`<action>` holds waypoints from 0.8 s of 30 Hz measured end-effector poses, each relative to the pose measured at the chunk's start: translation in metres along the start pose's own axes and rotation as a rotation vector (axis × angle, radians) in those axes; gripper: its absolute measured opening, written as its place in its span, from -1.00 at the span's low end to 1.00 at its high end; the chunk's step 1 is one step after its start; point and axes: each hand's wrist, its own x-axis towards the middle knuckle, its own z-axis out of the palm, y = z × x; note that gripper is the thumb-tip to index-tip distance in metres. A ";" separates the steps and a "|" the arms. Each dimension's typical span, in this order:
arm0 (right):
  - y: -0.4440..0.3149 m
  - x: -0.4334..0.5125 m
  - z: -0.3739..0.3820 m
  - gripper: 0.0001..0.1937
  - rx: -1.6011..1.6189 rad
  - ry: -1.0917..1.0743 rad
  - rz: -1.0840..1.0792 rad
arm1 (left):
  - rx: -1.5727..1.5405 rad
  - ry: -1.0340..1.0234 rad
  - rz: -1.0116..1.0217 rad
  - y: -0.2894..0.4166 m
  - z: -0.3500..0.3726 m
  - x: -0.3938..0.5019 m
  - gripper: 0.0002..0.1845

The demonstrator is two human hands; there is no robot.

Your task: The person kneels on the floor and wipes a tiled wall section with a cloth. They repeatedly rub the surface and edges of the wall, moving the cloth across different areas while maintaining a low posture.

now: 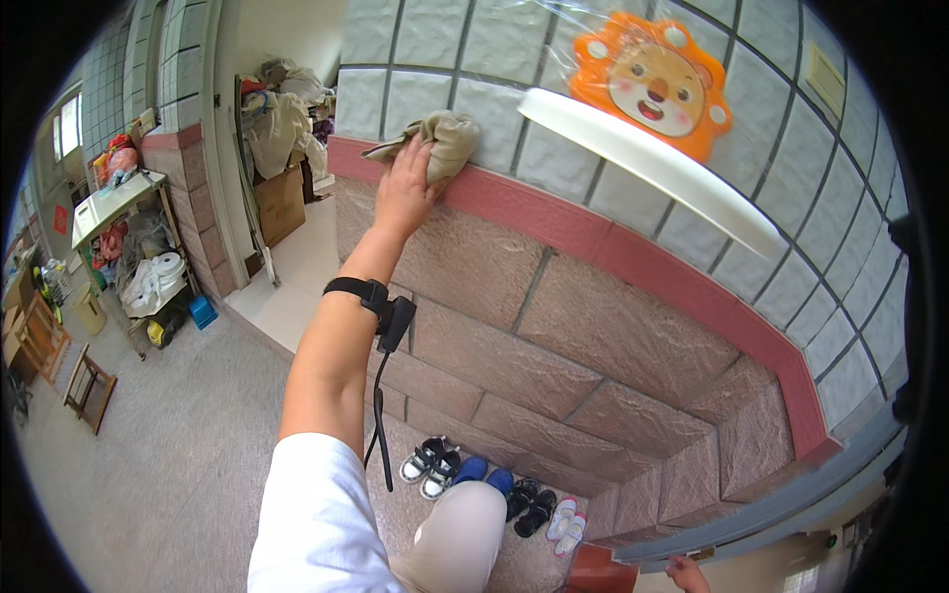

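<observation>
My left hand [407, 184], back side up, grips a bunched beige cloth [454, 138] at the full reach of my arm. The cloth rests on the red trim ledge [534, 205] and against the pale wall tiles [424, 39] above it. A black strap with a small device [384, 311] and a dangling cable sits round my left forearm. Part of a hand [686, 573] shows low on the right, cut off by the bottom rim; I cannot tell whether it is my right hand or another person's.
An orange lion-face holder [656, 85] with a curved white tray [652, 172] projects from the tiles. Several pairs of shoes [467, 473] line the wall base by my knee [463, 534]. At left stand a cluttered side table [118, 194] and a folding wooden chair [63, 356].
</observation>
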 end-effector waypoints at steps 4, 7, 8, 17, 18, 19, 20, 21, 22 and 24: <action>0.017 -0.037 0.009 -0.54 0.151 -0.129 0.277 | -0.035 0.032 -0.039 -0.047 -0.007 0.020 -0.33; 0.003 -0.057 0.017 -0.57 0.072 -0.051 0.290 | -0.067 0.083 -0.103 -0.077 -0.004 0.037 -0.32; -0.002 -0.060 0.018 -0.58 0.079 0.007 0.293 | -0.092 0.116 -0.141 -0.085 -0.003 0.042 -0.32; -0.155 0.006 -0.014 -0.56 -0.470 0.220 -0.212 | -0.020 0.110 -0.232 -0.080 -0.002 0.035 -0.31; -0.201 0.023 -0.025 -0.53 -0.456 0.281 -0.316 | -0.029 0.100 -0.214 -0.077 -0.006 0.031 -0.31; -0.249 0.035 -0.034 -0.39 -0.594 0.343 -0.274 | -0.042 0.057 -0.214 -0.074 -0.010 0.027 -0.31; -0.296 0.044 -0.050 -0.27 -0.666 0.416 -0.396 | -0.048 0.017 -0.232 -0.071 -0.013 0.024 -0.31; -0.341 0.049 -0.068 -0.23 -0.747 0.557 -0.614 | -0.051 -0.001 -0.254 -0.072 -0.017 0.022 -0.32; -0.381 0.055 -0.087 -0.20 -0.742 0.648 -0.634 | -0.055 -0.039 -0.276 -0.073 -0.019 0.021 -0.33; -0.442 0.062 -0.121 -0.19 -0.759 0.965 -0.715 | 0.013 -0.130 -0.271 -0.082 -0.019 0.024 -0.32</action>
